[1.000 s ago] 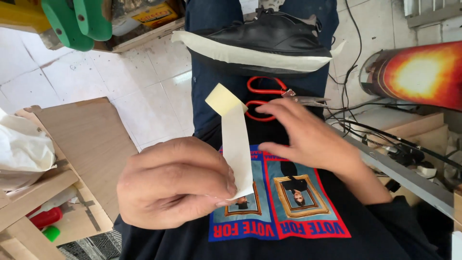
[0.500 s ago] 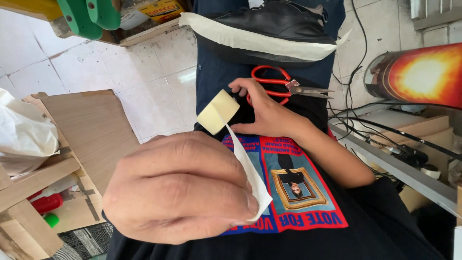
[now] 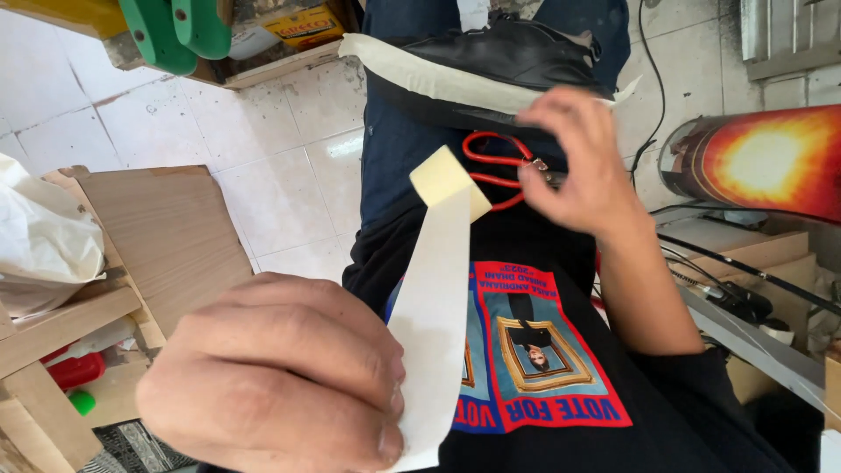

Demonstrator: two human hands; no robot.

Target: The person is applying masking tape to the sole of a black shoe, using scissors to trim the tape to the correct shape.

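In the lower left of the frame the left hand point(image 3: 280, 372) is closed into a loose fist, with thumb and fingers pinched together on the lower end of a pale cream strip of tape point(image 3: 435, 307); the strip is in the middle of the frame and its long axis runs almost upright, from the pinch at the bottom up to a folded-over tip that points to the top and leans a little to the right. The right hand point(image 3: 574, 162) is in the upper right of centre, fingers spread and curved, holding nothing, just in front of the red-handled scissors point(image 3: 491, 171) that lie on the lap; I cannot tell if a fingertip touches them. Above the scissors, at the top centre, a black shoe point(image 3: 508, 52) rests on the dark blue trousers point(image 3: 394, 140), with a band of the same pale tape point(image 3: 420, 74) stuck along its sole edge. The person wears a black shirt with a red and blue print point(image 3: 534, 350). As for containers, a wooden shelf or crate point(image 3: 79, 333) at the lower left holds a red bottle point(image 3: 74, 368) and a small green cap, and a white crumpled bag point(image 3: 39, 236) lies on top of it; beside it leans a flat wooden board point(image 3: 166, 236). The floor point(image 3: 280, 175) is of white tiles, a little stained. Two green shoe forms point(image 3: 175, 31) hang at the upper left, and a cylinder with orange glow point(image 3: 762, 162) with black cables is at the right
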